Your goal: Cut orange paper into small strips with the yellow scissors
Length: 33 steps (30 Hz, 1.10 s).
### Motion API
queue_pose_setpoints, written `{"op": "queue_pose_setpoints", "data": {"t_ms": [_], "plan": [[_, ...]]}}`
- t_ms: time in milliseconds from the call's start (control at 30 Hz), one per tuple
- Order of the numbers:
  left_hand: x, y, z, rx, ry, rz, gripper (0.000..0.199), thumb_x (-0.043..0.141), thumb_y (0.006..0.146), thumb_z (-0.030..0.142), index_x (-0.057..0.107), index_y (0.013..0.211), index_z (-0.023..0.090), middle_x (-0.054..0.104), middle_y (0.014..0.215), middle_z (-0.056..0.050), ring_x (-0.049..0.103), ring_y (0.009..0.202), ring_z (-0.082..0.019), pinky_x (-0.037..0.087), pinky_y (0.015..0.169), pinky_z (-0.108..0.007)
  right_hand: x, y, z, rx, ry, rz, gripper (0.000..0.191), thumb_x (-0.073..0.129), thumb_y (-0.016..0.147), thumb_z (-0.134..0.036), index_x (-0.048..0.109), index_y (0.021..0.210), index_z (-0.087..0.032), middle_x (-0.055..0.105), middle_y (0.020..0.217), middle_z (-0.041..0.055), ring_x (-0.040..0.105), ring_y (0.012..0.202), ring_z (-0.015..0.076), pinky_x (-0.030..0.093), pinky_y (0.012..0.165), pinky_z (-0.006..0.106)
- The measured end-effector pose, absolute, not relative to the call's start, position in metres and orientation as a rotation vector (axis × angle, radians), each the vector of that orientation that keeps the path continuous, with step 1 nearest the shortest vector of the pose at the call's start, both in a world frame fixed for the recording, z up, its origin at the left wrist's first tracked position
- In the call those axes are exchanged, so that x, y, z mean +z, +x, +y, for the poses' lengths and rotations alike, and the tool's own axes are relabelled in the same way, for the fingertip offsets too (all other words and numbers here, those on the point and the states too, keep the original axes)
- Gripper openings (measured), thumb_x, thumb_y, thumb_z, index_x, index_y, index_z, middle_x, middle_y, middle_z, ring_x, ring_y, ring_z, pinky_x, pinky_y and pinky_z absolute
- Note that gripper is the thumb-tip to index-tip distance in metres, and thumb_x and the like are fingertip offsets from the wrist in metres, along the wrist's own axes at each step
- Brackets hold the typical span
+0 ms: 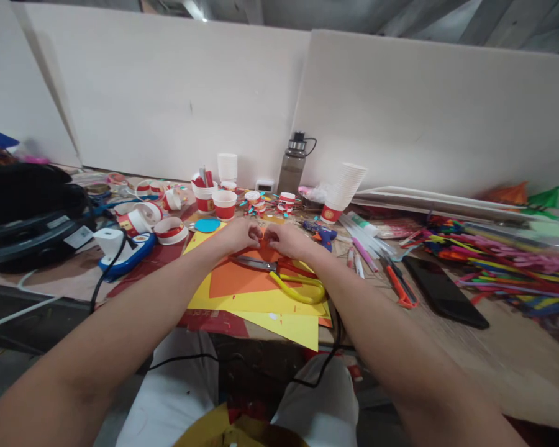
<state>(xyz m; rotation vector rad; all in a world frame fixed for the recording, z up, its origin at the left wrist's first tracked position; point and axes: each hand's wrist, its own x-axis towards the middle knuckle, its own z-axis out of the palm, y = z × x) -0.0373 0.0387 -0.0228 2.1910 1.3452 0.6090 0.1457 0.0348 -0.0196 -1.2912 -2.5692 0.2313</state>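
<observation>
left hand (240, 236); right hand (286, 239): both pinch a small orange paper piece (262, 238)
paper: likely light, floppy, tearable; best held at edges
beside: yellow-handled scissors (289, 278) on the orange sheet (242, 279)

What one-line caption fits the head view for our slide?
Left hand and right hand pinch orange paper beside scissors on a cluttered table.

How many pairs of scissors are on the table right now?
1: the yellow-handled scissors lie on the orange paper, just below the left hand and right hand. Clutter may hide others.
</observation>
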Motion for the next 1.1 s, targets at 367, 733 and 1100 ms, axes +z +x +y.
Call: {"op": "queue_pose_setpoints", "data": {"t_ms": [367, 733, 1100], "plan": [[-0.03, -0.038, 0.045, 0.986, 1.817, 1.214, 0.018, 0.07, 0.062, 0.021, 0.072, 0.079, 0.015, 0.068, 0.07, -0.003, 0.057, 0.061, -0.013, 0.042, 0.058, -0.025, -0.014, 0.15, 0.039, 0.419, -1.318, -2.128, 0.028, 0.069, 0.073, -0.025, 0.064, 0.098, -0.013, 0.066, 0.091, 0.006, 0.055, 0.069, 0.0115, 0.042, 0.063, 0.024], [-0.02, -0.029, 0.036, 1.204, 1.389, 0.926, 0.023, 0.075, 0.058, 0.02, 0.067, 0.077, 0.012, 0.063, 0.07, -0.001, 0.051, 0.056, -0.006, 0.042, 0.057, -0.023, -0.011, 0.145, 0.04, 0.952, -1.121, -1.614, 0.012, 0.066, 0.067, -0.027, 0.063, 0.069, -0.016, 0.057, 0.056, -0.0026, 0.049, 0.05, 0.0078, 0.04, 0.053, 0.023], [-0.012, -0.025, 0.025, 1.107, 1.41, 0.918, 0.025, 0.073, 0.068, 0.03, 0.064, 0.079, 0.01, 0.068, 0.073, -0.007, 0.062, 0.06, -0.012, 0.044, 0.054, -0.023, -0.007, 0.144, 0.036, 0.867, -1.084, -1.679, 0.022, 0.064, 0.069, -0.036, 0.056, 0.067, -0.016, 0.054, 0.057, -0.0033, 0.046, 0.052, 0.0074, 0.036, 0.05, 0.021]]}}
